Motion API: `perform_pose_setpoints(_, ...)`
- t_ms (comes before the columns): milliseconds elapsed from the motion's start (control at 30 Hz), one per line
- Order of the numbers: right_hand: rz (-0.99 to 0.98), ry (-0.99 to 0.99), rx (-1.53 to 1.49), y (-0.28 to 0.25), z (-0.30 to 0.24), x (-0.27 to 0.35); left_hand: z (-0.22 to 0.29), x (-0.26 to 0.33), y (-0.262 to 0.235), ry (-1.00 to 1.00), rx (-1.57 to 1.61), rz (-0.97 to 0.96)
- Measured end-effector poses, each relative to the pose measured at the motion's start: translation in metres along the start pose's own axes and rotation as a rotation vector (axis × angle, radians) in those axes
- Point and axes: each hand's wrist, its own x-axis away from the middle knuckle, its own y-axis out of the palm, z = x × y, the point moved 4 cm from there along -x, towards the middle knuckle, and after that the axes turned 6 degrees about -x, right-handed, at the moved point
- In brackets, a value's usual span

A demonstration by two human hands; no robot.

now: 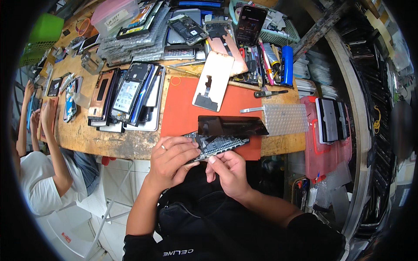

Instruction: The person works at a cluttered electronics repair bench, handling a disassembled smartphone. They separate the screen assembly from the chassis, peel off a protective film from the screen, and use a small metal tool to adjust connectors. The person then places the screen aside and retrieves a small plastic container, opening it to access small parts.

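White-shirted co-worker [41,174] sits at the far left edge, both hands up at a small orange mat on the worn wooden bench [100,139]. Right of that person, a stack of opened phones and dark phone frames [126,95] lies on the bench, with grey bubble-wrap sleeves farther back. Near the middle, the left hand [172,163] pinches the near-left end of an opened phone body with its circuit parts showing [217,145], fingers curled closed around the edge, a ring on one finger. The right hand [228,172] sits just beside it, thumb and forefinger pressed on the phone's near edge. The phone is held just off the near edge of a red-orange work mat [183,113]. A black glass screen panel [230,126] is just above the phone, and a white screen panel [213,80] lies farther back. At right are a clear bubble-wrap pad [285,118] and a blue cylinder [287,58].
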Motion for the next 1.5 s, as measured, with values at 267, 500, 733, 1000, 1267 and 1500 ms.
perform_pose_setpoints(267, -0.016, -0.011, -0.005, -0.0009, -0.0012, -0.0006, -0.0002, 0.0007, 0.0014, -0.007, 0.003, 0.004)
perform_pose_setpoints(500, -0.018, -0.006, -0.008, -0.0018, -0.0008, -0.0008, 0.0002, 0.0002, 0.0018, -0.010, -0.004, 0.004)
perform_pose_setpoints(733, -0.015, 0.006, -0.022, -0.0006, -0.0024, -0.0006, -0.0003, 0.0001, 0.0026, -0.006, -0.004, 0.009)
perform_pose_setpoints(1000, -0.017, 0.005, -0.025, -0.0006, -0.0016, 0.0001, -0.0012, 0.0016, 0.0023, -0.014, -0.004, 0.001)
perform_pose_setpoints(1267, 0.000, 0.044, -0.019, 0.0005, -0.0013, 0.0012, 0.0018, -0.0017, 0.0008, -0.012, -0.025, -0.001)
perform_pose_setpoints(1500, -0.016, 0.026, -0.039, 0.0006, -0.0002, 0.0007, -0.0002, -0.0008, 0.0036, 0.003, -0.030, 0.018)
